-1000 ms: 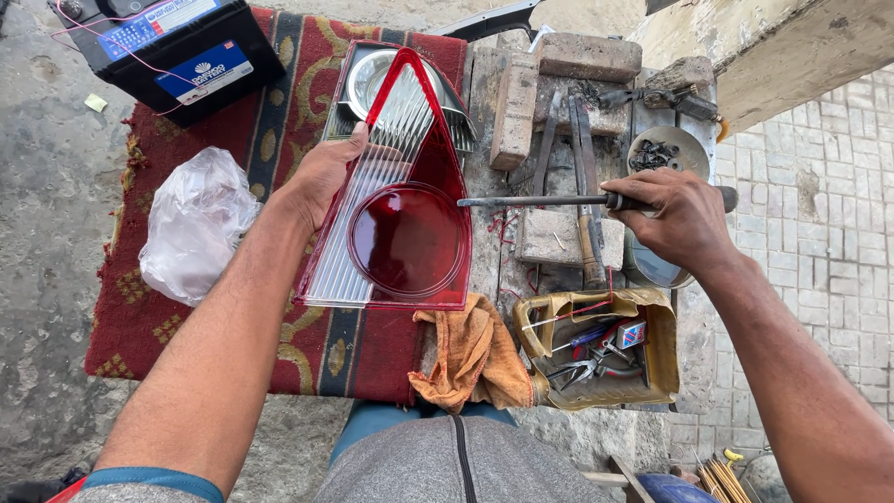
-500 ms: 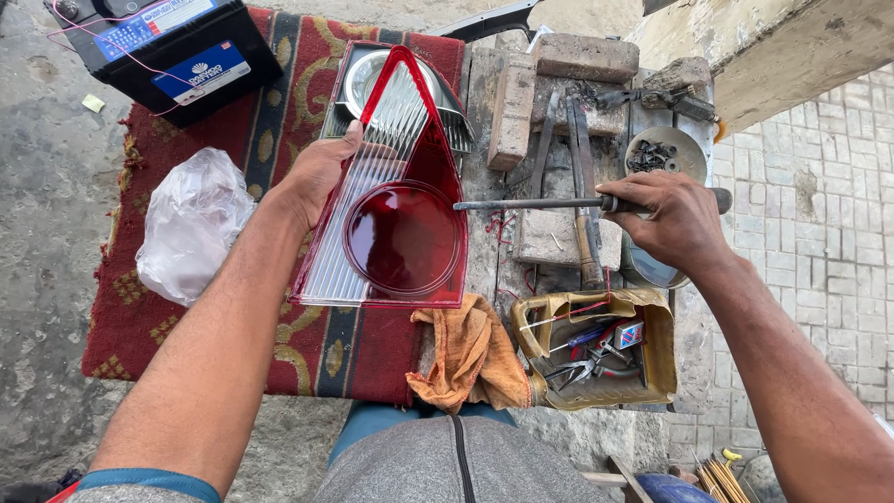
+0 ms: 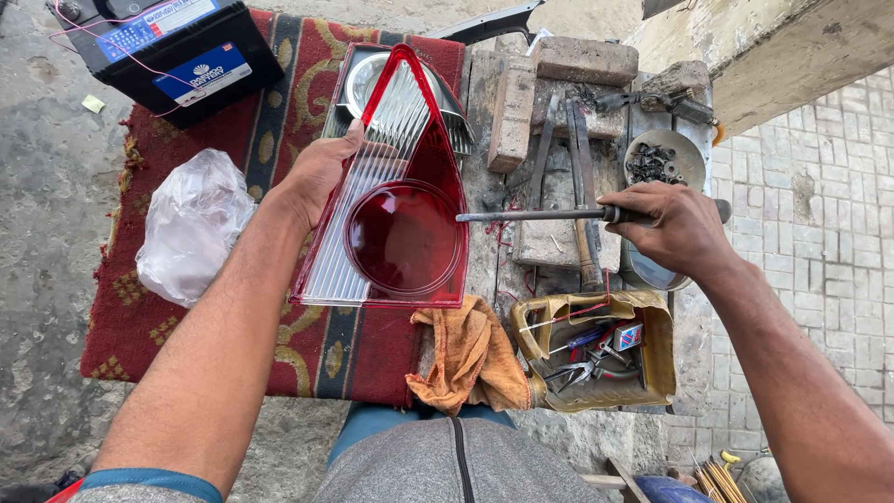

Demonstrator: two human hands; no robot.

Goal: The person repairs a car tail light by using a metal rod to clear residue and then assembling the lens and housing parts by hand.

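Note:
My left hand [image 3: 317,177] grips the left edge of a triangular tail-light lens [image 3: 396,200], red with a clear ribbed strip and a round red centre, held over a red patterned rug [image 3: 279,112]. My right hand [image 3: 675,228] is closed on the handle of a long dark metal rod tool [image 3: 535,215], held level. Its tip touches the right edge of the lens. Behind the lens lies the lamp housing with a shiny reflector [image 3: 358,79], partly hidden.
A black car battery [image 3: 182,47] sits at the rug's far left, a crumpled clear plastic bag [image 3: 191,224] on its left side. An orange rag [image 3: 470,359], a cut yellow container of pliers and tools [image 3: 596,359], bricks [image 3: 512,112], a bowl of screws [image 3: 661,163] lie nearby.
The rod tip has edged left until it meets the lens's right edge. Both hands otherwise hold much the same place.

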